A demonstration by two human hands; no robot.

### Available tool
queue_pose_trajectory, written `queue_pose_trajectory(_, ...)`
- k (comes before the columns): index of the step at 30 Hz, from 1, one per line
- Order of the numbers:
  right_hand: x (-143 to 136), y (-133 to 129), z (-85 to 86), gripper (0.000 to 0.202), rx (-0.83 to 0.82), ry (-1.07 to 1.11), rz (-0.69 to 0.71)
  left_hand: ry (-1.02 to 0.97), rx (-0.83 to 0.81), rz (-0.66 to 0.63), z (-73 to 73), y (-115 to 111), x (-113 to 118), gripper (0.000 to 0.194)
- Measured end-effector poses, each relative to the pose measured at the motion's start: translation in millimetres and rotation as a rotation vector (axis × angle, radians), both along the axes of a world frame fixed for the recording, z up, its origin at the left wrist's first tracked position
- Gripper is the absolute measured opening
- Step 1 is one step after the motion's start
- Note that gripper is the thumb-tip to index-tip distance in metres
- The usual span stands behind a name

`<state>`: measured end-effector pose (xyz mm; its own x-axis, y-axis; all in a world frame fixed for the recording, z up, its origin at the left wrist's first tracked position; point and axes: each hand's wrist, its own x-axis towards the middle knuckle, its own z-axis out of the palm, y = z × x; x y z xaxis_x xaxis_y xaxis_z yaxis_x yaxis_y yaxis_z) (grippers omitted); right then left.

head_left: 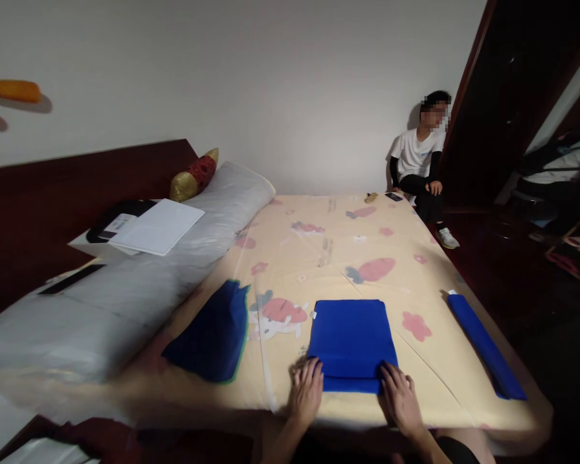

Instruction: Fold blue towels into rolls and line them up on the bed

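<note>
Left of the folded cloth [351, 345], a grey bolster [125, 283] runs along the bed [328, 251], with a white sheet of paper [158, 227] lying on it and a gold and red cushion [193, 175] at its far end. Closer to the cloth, still on its left, a dark blue cloth [212, 335] with a green edge lies flat on the bed.

The folded cloth itself — bright blue, squared off — sits near the front edge of the bed, its near edge doubled over in a narrow band. The left hand [306, 388] rests palm down at the cloth's near left corner, fingers spread and flat, tips touching the fold. The right hand [399, 396] lies at the near right corner, also flat with fingers apart, tips on the cloth edge — neither hand pinches anything.

Right of the cloth, a long narrow blue strip [486, 345] lies along the bed's right edge. Far beyond the cloth, a person [423, 167] sits at the bed's far right corner.
</note>
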<state>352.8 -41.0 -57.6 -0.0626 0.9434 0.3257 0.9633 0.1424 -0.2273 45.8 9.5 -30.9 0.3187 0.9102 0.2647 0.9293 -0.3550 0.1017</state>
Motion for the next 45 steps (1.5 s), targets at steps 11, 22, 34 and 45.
queue_pose_trajectory(11,1,16,3.0,0.047,-0.049,-0.038,0.08,0.056,-0.041,-0.195,6.1,8,16,0.049)
queue_pose_trajectory(22,29,-11,18.8,0.037,-0.035,0.073,0.117,-0.033,0.075,-0.107,-9.6,-4,-28,0.037)
queue_pose_trajectory(34,52,10,16.2,0.04,-0.393,0.486,0.017,-0.197,-0.259,-0.105,36.4,17,-44,0.017)
queue_pose_trajectory(45,-6,11,18.5,0.038,-0.07,0.052,-0.015,-0.089,-0.107,0.066,16.9,12,3,0.034)
